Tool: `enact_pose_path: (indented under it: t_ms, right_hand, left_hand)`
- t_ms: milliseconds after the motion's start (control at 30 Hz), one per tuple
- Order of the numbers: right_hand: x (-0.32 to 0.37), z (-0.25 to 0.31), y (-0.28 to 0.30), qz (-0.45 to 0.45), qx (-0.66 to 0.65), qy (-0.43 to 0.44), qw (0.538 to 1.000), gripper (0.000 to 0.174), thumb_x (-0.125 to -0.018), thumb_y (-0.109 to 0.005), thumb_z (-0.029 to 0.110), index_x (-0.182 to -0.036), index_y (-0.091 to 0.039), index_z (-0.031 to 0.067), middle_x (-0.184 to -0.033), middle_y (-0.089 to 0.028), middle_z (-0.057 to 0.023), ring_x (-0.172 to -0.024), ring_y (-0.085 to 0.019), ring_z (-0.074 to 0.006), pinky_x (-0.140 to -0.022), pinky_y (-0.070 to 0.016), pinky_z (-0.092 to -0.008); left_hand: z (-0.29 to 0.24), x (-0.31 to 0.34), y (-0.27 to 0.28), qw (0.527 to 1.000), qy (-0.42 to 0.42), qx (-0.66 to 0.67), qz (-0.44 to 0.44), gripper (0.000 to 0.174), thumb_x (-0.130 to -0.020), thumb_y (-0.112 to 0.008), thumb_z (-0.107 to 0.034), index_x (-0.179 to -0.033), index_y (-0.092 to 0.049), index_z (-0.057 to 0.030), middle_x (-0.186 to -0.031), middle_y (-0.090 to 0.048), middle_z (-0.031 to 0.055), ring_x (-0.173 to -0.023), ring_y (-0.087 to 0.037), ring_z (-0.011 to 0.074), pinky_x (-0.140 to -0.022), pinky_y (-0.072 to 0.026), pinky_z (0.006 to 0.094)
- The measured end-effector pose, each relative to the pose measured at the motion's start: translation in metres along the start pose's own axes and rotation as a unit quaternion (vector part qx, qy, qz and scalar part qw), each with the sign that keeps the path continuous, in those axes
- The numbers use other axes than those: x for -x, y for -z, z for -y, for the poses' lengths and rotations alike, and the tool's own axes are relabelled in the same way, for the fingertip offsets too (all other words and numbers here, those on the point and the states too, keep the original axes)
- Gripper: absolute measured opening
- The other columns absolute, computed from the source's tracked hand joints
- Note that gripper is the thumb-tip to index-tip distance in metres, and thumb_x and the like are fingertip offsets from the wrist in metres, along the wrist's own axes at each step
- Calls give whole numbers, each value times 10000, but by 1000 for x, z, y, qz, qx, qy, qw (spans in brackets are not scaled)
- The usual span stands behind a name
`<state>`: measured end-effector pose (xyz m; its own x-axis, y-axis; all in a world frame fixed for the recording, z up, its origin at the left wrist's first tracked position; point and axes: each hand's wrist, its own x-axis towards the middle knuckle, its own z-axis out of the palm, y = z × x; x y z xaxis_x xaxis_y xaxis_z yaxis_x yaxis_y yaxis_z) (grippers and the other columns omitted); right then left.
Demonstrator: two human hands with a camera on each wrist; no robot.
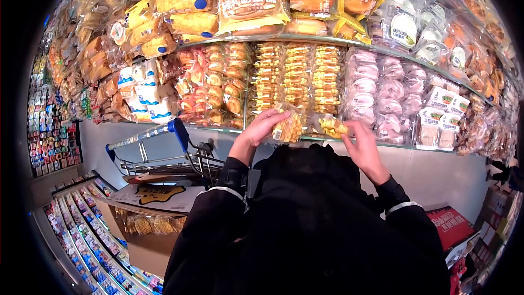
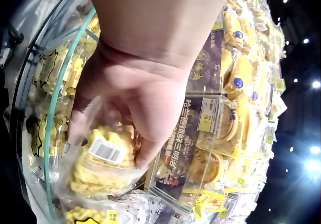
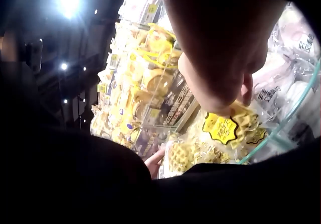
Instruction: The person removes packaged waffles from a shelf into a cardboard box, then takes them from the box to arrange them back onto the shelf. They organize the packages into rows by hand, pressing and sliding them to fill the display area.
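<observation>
My left hand grips a clear bag of yellow waffles at the front edge of the lower shelf. In the left wrist view the thumb and fingers curl round that waffle bag, and its white barcode label faces up. To the right, my right hand pinches a second waffle bag by its near end. The right wrist view shows a yellow star-shaped sticker on this bag, just below the fingers. Behind both hands, wrapped waffles stand stacked in three columns.
A glass lip edges the lower shelf. Pink-wrapped cakes sit to the right and bagged buns to the left. At left, a cart stands by an open carton of waffle bags. A red box is low at right.
</observation>
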<state>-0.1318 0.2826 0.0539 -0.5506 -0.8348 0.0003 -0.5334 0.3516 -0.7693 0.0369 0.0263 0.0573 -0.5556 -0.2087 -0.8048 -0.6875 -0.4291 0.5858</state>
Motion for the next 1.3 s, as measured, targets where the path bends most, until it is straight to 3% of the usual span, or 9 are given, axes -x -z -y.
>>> enact_pose_path:
  t_ms: [200, 533, 733, 867, 967, 1067, 1100, 1200, 1300]
  right_hand:
    - [-13, 14, -21, 13, 89, -34, 995, 433, -780, -596, -52, -1202, -530, 20, -1065, -539, -194, -975, -547, -413, -820, -467, -416]
    - [-34, -12, -80, -3, 97, -66, 993, 417, -774, -516, -91, -1181, -545, -2, -1064, -509, -206, -992, -530, -409, -858, -454, -439]
    - [-31, -26, -95, -27, 206, -21, 978, 340, -802, -499, 2, -1136, -560, 23, -1088, -534, -128, -1093, -513, -321, -854, -476, -403]
    - [-45, -13, -86, -58, 384, 65, 919, 326, -748, -569, 82, -1072, -584, 54, -1061, -537, -85, -1047, -507, -248, -825, -423, -369]
    - [-49, -5, -76, -56, 376, 26, 925, 264, -752, -566, 74, -1016, -582, 67, -978, -518, -90, -969, -512, -259, -803, -417, -367]
    - [-35, -3, -65, -46, 277, -7, 960, 249, -770, -548, 52, -1017, -570, 58, -968, -524, -107, -934, -541, -296, -782, -450, -410]
    - [-28, 10, -52, -24, 193, -33, 980, 207, -777, -522, 28, -976, -580, 39, -919, -557, -148, -877, -573, -346, -755, -470, -456]
    - [-15, -20, -54, 78, 81, 0, 994, 208, -768, -501, 12, -944, -612, 27, -872, -594, -175, -860, -592, -367, -740, -476, -469]
    - [-28, -39, -69, 138, 38, -13, 990, 227, -800, -491, 52, -972, -628, -5, -941, -637, -214, -912, -599, -394, -786, -476, -464]
  left_hand:
    - [16, -32, 11, 977, -153, -143, 44, 371, -832, -704, -426, -842, -610, -67, -685, -456, -58, -648, -407, 44, -535, -303, 231]
    - [8, -27, 24, 975, -72, -162, 133, 694, -787, -718, -476, -1272, -528, -17, -1091, -567, 41, -887, -470, 90, -658, -392, 233]
    - [-9, -33, 16, 956, -36, -199, 210, 720, -787, -695, -479, -1320, -508, -32, -1264, -535, 80, -1142, -472, 177, -859, -420, 313]
    - [-9, -63, -16, 944, -57, -243, 215, 724, -740, -668, -524, -1273, -541, -51, -1225, -545, 69, -1060, -516, 195, -830, -450, 358]
    - [-17, -75, -44, 926, 21, -280, 253, 1038, -686, -686, -501, -1493, -215, -49, -1535, -222, 121, -1324, -329, 288, -984, -386, 419]
    - [-1, -88, -54, 945, 30, -233, 229, 837, -721, -677, -442, -1393, -399, -27, -1422, -408, 133, -1236, -446, 248, -953, -418, 370]
    - [11, -110, -51, 941, 59, -160, 291, 521, -776, -651, -351, -1181, -558, -38, -1177, -597, 113, -1060, -575, 178, -870, -473, 315]
    - [14, -107, -43, 949, 54, -48, 308, 271, -825, -617, -260, -1005, -591, -59, -953, -655, 65, -866, -637, 132, -766, -522, 287]
    - [21, -110, -23, 949, 88, -12, 302, 272, -844, -592, -250, -1043, -605, -65, -929, -648, 47, -771, -641, 133, -667, -529, 300]
